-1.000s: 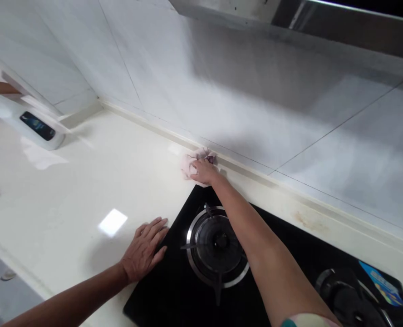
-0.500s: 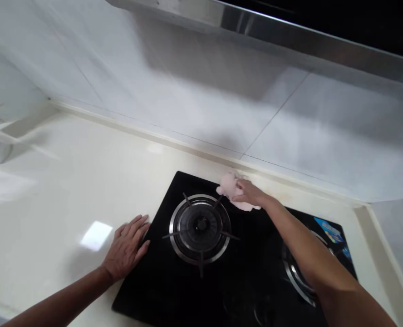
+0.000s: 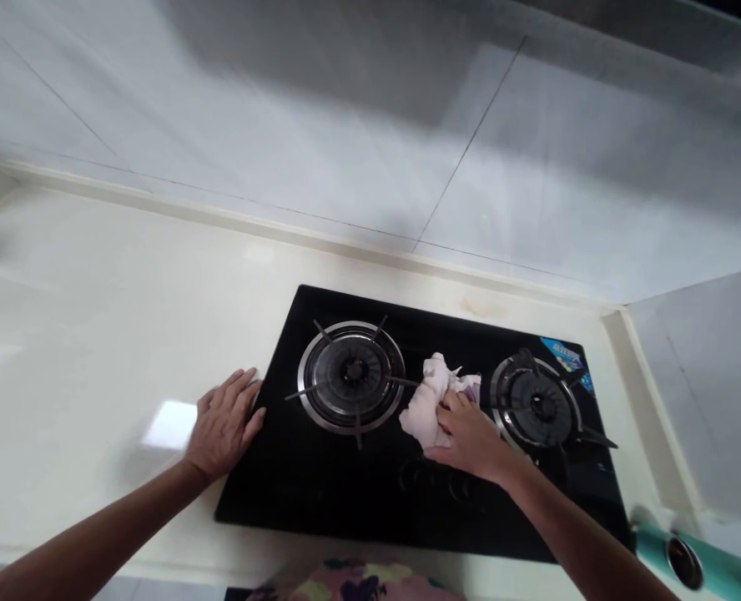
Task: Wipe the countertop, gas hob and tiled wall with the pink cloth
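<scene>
Between the two burners of a black glass cooktop [image 3: 308, 492] lies a pale pink cloth [image 3: 426, 409], bunched into a soft, uneven heap with rumpled folds, a rounded lobe at its far end and a darker purplish patch towards the right, just beyond the knuckles. It sits nearer the middle of the cooktop than either side edge, with the left burner [image 3: 353, 371] on one side and the right burner [image 3: 539, 406] on the other, both ringed in bright metal with dark pan supports. At the far right corner of the cooktop is a blue sticker [image 3: 559, 352] with pale characters and some yellow, too small to read with certainty. Patterned fabric [image 3: 351, 584] at the near edge carries a few dark letters that cannot be made out. The right hand [image 3: 471, 434] comes from the near right, its forearm slanting across the cooktop, fingers bent and gathered over the cloth, gripping its right side, the thumb at its near edge. The left hand [image 3: 224, 426] rests palm down on the cream tabletop [image 3: 126, 317], fingers straight and lying close together, their tips beside the cooktop's left edge and the thumb apart, reaching that edge.
</scene>
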Available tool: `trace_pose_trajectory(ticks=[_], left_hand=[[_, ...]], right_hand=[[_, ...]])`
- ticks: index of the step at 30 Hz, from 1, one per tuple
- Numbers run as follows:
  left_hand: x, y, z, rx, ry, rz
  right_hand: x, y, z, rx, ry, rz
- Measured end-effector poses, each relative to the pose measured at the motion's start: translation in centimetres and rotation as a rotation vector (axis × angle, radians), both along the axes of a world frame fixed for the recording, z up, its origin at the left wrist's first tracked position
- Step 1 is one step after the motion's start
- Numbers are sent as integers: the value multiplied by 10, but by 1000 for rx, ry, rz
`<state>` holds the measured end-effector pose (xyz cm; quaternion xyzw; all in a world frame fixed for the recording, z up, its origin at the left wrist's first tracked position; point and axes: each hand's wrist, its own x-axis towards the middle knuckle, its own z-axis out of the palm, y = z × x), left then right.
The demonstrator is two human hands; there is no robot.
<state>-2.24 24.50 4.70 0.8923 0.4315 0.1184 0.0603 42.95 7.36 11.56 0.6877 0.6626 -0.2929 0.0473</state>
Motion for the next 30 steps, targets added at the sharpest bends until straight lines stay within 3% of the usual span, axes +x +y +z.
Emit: trace_pose_trajectory(ticks=[5, 9, 14, 17, 21, 26, 30], left_hand=[[-1, 0, -1, 28, 10, -10], [-3, 2, -5, 57, 2, -32], [-4, 5, -7, 50, -9, -20], [-2, 5, -6, 40, -5, -18], [1, 5, -4, 30, -14, 1], [4, 3, -4, -10, -37, 15], [6, 3, -2, -73, -40, 43]], right_hand=[[-11, 10, -21, 168, -140, -82], [14, 43, -36, 305, -239, -226], [71, 88, -35, 301, -408, -690], [87, 105, -34, 290, -418, -839], [69, 98, -34, 255, -383, -789], [15, 33, -26, 225, -341, -520], [-29, -10, -13, 140, -127, -360]])
